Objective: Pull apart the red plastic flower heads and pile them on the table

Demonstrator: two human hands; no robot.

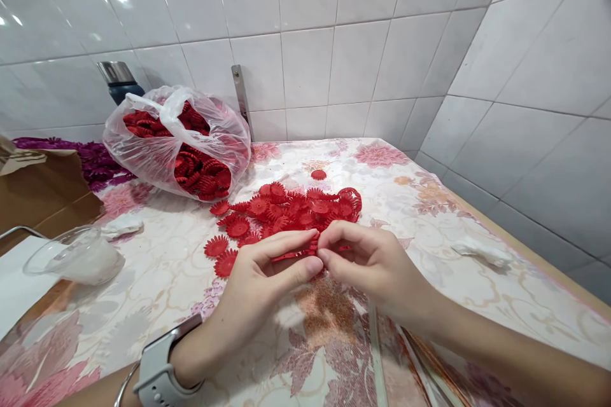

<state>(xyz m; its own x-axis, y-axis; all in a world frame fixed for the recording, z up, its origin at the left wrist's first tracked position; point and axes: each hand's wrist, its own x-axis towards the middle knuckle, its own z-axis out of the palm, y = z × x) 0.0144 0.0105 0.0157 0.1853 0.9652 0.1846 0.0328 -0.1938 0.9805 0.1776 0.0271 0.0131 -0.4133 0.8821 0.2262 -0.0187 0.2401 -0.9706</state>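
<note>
My left hand (274, 273) and my right hand (365, 261) meet at the fingertips, both pinching a small red fringed strip (291, 255) between them. Much of the strip is hidden behind my fingers, so I cannot tell its full shape. Just beyond my hands lies a loose pile of red paper-like flowers (277, 206) with toothed edges. Several of these spread out on the left side of the pile. One small red disc (318, 175) sits apart, farther back on the flowered tablecloth (477, 318).
A tied clear plastic bag (114, 133) full of red pieces stands back left, a bottle (121, 81) behind it. At left are a clear plastic cup (81, 257), a brown cardboard piece (48, 191) and purple fringe (102, 162). Crumpled white tissue (482, 253) lies right. Tiled walls close the back and right.
</note>
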